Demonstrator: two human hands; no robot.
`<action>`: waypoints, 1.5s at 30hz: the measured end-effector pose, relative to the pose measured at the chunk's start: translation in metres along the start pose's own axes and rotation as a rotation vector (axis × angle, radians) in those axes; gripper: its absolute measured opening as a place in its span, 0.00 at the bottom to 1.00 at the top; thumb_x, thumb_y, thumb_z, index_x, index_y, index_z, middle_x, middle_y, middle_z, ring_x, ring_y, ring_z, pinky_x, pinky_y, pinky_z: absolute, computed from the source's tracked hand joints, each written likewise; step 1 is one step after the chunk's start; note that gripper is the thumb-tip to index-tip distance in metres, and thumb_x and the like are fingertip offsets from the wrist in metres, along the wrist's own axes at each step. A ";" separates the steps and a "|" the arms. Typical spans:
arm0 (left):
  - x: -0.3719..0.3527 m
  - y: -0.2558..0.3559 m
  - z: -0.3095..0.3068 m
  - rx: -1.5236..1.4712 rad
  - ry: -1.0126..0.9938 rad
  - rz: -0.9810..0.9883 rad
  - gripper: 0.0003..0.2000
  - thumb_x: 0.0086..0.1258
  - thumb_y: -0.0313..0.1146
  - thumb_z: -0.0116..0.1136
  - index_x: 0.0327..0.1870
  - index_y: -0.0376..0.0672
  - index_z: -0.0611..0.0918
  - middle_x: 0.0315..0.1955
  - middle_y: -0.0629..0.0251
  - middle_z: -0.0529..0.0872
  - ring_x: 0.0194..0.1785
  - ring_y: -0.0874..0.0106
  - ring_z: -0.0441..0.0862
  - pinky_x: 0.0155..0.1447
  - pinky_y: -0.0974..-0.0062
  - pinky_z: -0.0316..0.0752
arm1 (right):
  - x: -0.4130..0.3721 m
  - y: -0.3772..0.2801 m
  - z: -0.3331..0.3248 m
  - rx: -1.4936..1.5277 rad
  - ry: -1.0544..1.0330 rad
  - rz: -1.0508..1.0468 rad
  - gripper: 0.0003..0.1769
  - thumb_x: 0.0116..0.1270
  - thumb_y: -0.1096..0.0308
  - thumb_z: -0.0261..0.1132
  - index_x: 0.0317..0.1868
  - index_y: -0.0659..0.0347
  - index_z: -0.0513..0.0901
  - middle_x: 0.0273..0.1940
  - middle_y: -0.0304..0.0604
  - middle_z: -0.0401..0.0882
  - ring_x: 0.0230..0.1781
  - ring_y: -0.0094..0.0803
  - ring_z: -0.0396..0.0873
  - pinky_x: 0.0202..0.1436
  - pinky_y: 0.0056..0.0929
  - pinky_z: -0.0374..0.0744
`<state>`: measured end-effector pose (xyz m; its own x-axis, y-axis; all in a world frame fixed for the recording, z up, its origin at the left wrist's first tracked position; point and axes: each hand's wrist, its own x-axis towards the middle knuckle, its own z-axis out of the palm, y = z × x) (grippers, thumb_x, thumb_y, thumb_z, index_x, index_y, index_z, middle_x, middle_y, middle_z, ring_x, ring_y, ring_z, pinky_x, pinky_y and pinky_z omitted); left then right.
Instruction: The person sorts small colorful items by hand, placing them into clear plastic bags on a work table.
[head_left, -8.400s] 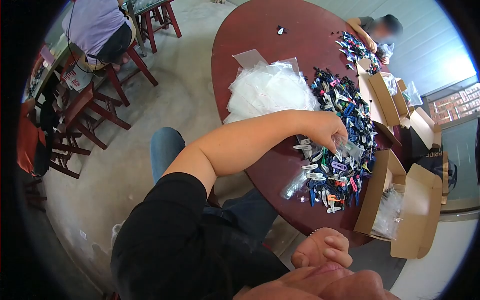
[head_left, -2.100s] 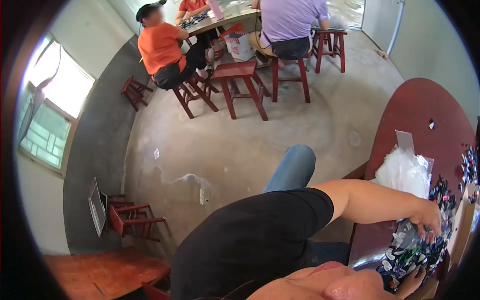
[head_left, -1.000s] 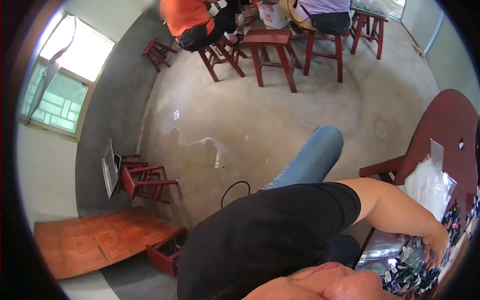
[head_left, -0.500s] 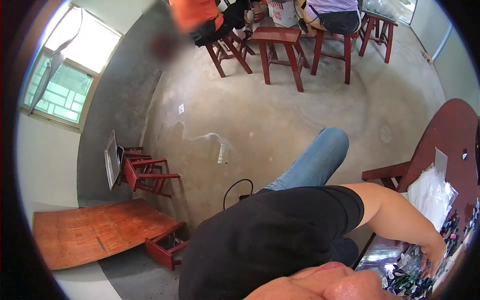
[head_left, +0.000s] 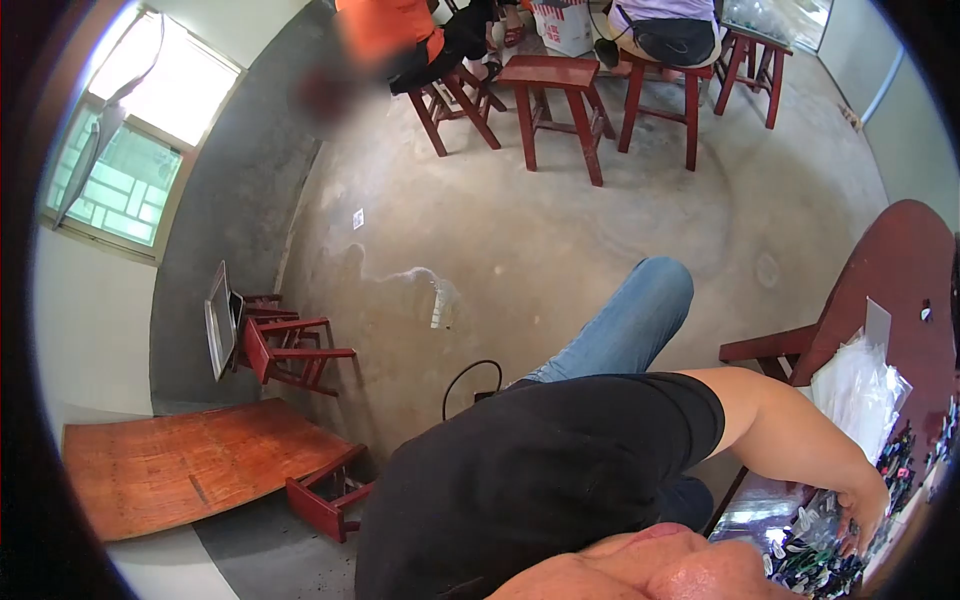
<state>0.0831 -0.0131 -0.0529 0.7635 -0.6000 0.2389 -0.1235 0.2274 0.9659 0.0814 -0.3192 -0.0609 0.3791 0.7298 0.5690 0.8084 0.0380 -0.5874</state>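
One hand shows: the left hand (head_left: 862,505), palm down, fingers drooping onto the heap of hair clips (head_left: 815,565) at the near edge of the red table (head_left: 900,270), likely to feel through loose pieces; whether it grips any, cannot tell. Right hand is out of frame. Clear bags (head_left: 862,385) lie just beyond the forearm; the black sleeve (head_left: 540,480) hides the table's near side.

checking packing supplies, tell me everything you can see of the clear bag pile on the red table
The clear bag pile is a loose, crumpled heap of thin, whitish see-through plastic. It lies near the edge of the dark red table, a flat pale sheet jutting out behind it. Coloured hair clips border one side; the left hand rests on those.
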 end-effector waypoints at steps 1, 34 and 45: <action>0.008 -0.010 -0.003 0.096 -0.038 0.142 0.20 0.74 0.43 0.53 0.56 0.34 0.79 0.54 0.59 0.83 0.56 0.73 0.81 0.55 0.74 0.77 | -0.004 0.006 -0.003 0.032 -0.014 -0.058 0.15 0.62 0.68 0.61 0.43 0.72 0.82 0.36 0.62 0.83 0.34 0.52 0.80 0.39 0.44 0.77; -0.062 0.063 0.030 -0.122 0.274 -0.237 0.14 0.67 0.43 0.62 0.47 0.44 0.82 0.42 0.67 0.86 0.45 0.78 0.80 0.49 0.74 0.75 | 0.013 -0.043 0.033 -0.515 0.332 0.792 0.10 0.65 0.72 0.60 0.43 0.69 0.82 0.33 0.45 0.84 0.32 0.30 0.81 0.39 0.27 0.78; -0.061 0.066 0.031 -0.107 0.286 -0.253 0.18 0.68 0.42 0.60 0.53 0.41 0.80 0.45 0.63 0.86 0.48 0.76 0.81 0.50 0.76 0.75 | 0.009 -0.055 0.015 -0.623 0.454 0.899 0.11 0.58 0.74 0.63 0.42 0.66 0.85 0.37 0.52 0.85 0.39 0.43 0.84 0.45 0.34 0.80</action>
<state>0.0086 0.0144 -0.0009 0.9088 -0.4133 -0.0577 0.1467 0.1870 0.9713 0.0341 -0.3048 -0.0321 0.9470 0.0107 0.3211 0.2024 -0.7961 -0.5703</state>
